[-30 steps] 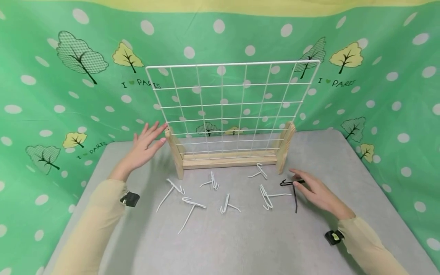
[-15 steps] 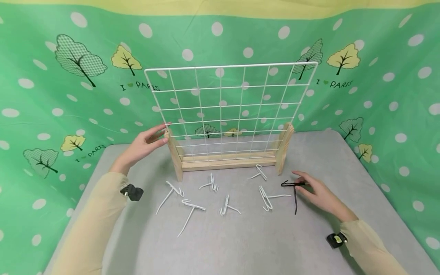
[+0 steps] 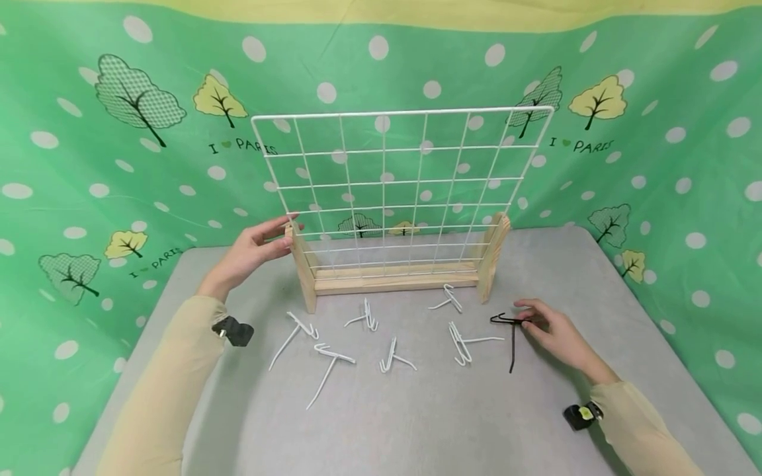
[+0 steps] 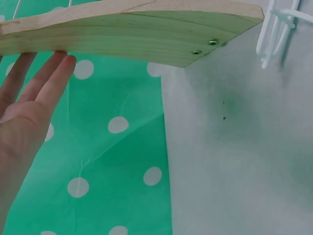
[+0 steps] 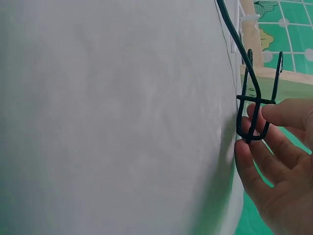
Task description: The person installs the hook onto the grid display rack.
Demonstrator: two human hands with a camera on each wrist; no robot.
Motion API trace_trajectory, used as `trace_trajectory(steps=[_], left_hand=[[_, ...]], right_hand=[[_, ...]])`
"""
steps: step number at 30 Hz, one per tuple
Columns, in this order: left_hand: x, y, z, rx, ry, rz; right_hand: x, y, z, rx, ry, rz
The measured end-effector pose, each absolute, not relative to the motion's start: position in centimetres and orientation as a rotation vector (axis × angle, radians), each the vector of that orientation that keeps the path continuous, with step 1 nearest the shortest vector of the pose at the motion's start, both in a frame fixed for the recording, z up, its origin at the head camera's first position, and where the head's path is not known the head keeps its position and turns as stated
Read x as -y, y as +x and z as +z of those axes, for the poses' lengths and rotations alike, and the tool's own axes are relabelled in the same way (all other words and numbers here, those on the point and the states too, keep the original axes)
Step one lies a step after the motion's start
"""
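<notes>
A white wire grid rack [image 3: 383, 183] stands upright in a wooden base [image 3: 395, 284]. My left hand [image 3: 247, 254] grips the rack's left wooden upright [image 3: 305, 271], thumb at its outer edge and fingertips reaching behind it. The left wrist view shows fingers against the upright's side [image 4: 122, 36]. To the right of the rack, my right hand [image 3: 556, 334] pinches a black wire display hook [image 3: 513, 344] between thumb and fingers. In the right wrist view the hook [image 5: 257, 100] has two bent prongs and a long arm; my fingers cover part of its frame.
Several white hooks lie scattered before the rack, among them one at the left [image 3: 303, 325], one in front [image 3: 391, 356] and one at the right [image 3: 460, 342]. The grey table [image 3: 417, 423] is surrounded by green dotted cloth [image 3: 684, 172].
My left hand has closed from spread fingers beside the upright to a grip on it. The right hand has taken the black hook between thumb and fingers and shifted slightly right with it.
</notes>
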State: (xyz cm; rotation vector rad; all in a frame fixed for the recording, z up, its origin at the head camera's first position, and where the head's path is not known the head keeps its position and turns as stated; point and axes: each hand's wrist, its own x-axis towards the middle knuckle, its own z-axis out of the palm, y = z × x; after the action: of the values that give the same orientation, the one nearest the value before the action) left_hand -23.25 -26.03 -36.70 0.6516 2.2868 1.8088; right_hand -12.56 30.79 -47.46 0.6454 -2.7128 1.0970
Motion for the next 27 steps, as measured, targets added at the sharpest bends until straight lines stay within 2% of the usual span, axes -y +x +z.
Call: trace_trajectory(steps=[27], left_hand=[[25.4,-22.8,-37.8,-2.236,0.636,1.996]], right_hand=[[-30.8,-12.6,-47.7,2.683,0.567,1.183]])
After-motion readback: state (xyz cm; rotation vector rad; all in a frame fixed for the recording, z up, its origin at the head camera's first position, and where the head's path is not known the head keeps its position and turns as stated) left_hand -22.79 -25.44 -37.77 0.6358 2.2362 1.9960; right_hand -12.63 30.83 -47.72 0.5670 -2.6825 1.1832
